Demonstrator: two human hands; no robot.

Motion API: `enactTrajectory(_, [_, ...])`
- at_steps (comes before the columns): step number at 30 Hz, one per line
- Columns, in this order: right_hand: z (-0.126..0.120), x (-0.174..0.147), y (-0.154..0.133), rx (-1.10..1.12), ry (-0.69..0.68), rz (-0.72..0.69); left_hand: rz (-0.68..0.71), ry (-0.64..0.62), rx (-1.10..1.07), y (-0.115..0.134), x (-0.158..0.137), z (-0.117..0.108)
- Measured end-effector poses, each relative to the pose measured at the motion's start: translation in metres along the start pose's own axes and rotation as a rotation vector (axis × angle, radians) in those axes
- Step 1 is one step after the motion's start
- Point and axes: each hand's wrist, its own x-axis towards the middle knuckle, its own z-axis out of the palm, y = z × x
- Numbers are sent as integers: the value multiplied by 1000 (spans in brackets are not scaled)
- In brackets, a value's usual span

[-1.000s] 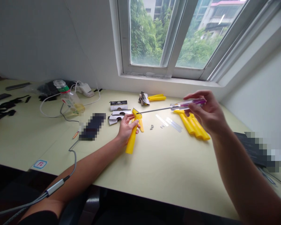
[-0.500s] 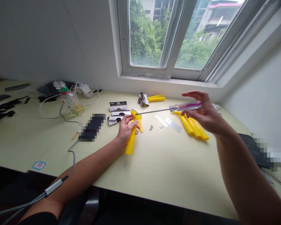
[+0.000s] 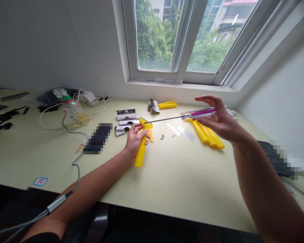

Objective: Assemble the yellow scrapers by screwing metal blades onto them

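Note:
My left hand (image 3: pixel 135 140) is closed around the handle of a yellow scraper (image 3: pixel 140 153), held just above the table with its head upward. A screwdriver (image 3: pixel 197 114) with a clear and purple handle is in my right hand (image 3: pixel 218 118); its thumb and fingers grip the handle. The long shaft points left, and its tip meets the scraper's head. Another yellow piece (image 3: pixel 151 135) shows behind the left fingers. Small screws (image 3: pixel 162 137) lie in two little piles to the right, beside thin metal blades (image 3: pixel 186 133).
Several yellow handles (image 3: pixel 207 136) lie side by side at the right. Cardboard sleeves (image 3: pixel 126 114) and a packaged yellow scraper (image 3: pixel 167 105) are toward the back. On the left are a dark phone-like object (image 3: pixel 98 138), a bottle (image 3: pixel 74 109) and cables. A dark flat object (image 3: pixel 273 157) lies far right.
The view has shifted slightly. Both hands keep nearly the same pose, with the screwdriver tip still at the scraper's head; the right fingers have turned a little on the handle.

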Motion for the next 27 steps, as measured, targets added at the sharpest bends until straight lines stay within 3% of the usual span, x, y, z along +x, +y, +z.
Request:
enactTrajectory(4, [-3, -2, -4, -93, 77, 73, 5, -21, 5, -1, 0, 0])
enactTrajectory(8, [-3, -2, -4, -52, -9, 45, 4, -7, 7, -2, 0, 0])
enactTrajectory(11, [-3, -1, -4, -89, 45, 76, 10, -17, 11, -2, 0, 0])
enactTrajectory(15, [-5, -3, -9, -99, -25, 15, -1, -5, 13, -1, 0, 0])
enactTrajectory(19, [-3, -5, -14, -153, 24, 55, 7, 9, 2, 1, 2, -1])
enactTrajectory(23, [-2, -5, -13, -104, -23, 4, 9, 11, 1, 2, 1, 0])
enactTrajectory(27, [-4, -5, -10, -211, 8, -48, 15, -2, 14, 1, 0, 0])
